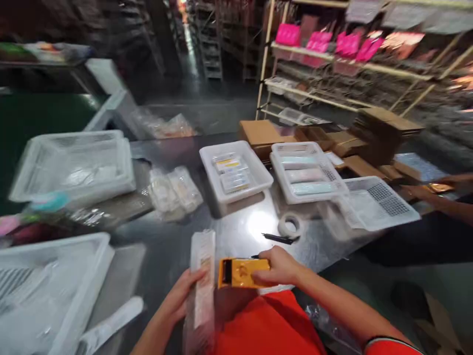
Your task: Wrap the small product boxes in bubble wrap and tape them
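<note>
My left hand [184, 292] is closed around a long, narrow pack in clear plastic [203, 281], pale with a pinkish panel, held upright near the table's front edge. In my right hand [281, 266] is a yellow handheld device with a black end [243, 272], its black end pointing toward the pack, with a small gap between them. Blur hides the device's exact kind. Just beyond my right hand, a black pen [277, 238] and a roll of white tape [289, 226] lie on the metal table [236, 222].
White baskets with wrapped packs stand at the back, one in the middle [221, 195] and one to its right [295, 197]. More white trays [105, 246] are at left. Cardboard boxes [260, 132] line the far edge. Another person's hand [421, 192] shows at right.
</note>
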A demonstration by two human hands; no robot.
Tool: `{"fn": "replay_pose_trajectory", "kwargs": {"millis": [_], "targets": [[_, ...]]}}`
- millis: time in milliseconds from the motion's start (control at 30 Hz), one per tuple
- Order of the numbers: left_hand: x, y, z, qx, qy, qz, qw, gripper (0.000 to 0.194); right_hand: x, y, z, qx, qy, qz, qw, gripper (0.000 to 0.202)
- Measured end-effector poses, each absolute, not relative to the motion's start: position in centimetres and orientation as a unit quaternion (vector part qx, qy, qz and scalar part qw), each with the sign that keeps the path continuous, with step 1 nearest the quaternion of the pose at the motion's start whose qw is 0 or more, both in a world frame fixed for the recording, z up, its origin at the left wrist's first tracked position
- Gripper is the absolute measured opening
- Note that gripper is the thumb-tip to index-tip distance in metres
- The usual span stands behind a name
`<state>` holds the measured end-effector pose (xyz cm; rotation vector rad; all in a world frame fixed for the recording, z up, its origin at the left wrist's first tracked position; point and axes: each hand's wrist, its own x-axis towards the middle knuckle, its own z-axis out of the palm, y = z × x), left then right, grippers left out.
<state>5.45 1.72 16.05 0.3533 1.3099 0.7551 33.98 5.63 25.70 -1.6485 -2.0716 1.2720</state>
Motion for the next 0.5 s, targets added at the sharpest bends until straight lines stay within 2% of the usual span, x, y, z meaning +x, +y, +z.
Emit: {"fn": "replay_pose_trajectory", "kwargs": {"millis": [67,200,333,500], "targets": [[7.1,2.5,16.9,0.134,0.549,0.378,0.734,0.048,33.3,6.6,26.1,-0.566,-0.735,0.367,0.068,0.027],[8.9,3.9,17.2,0.137,0.522,0.408,0.736,0.057,33.0,8.4,26.8,-0.568,-0.761,0.312,-0.023,0.031],[10.3,2.8,16.4,0.146,0.547,0.437,0.699,0.063,33.2,7.9,27.2,-0.569,-0.770,0.285,-0.040,0.024],[11.8,1.8,13.8,0.156,0.573,0.382,0.708,0.067,33.7,7.3,26.5,-0.584,-0.763,0.273,-0.047,0.029]]}}
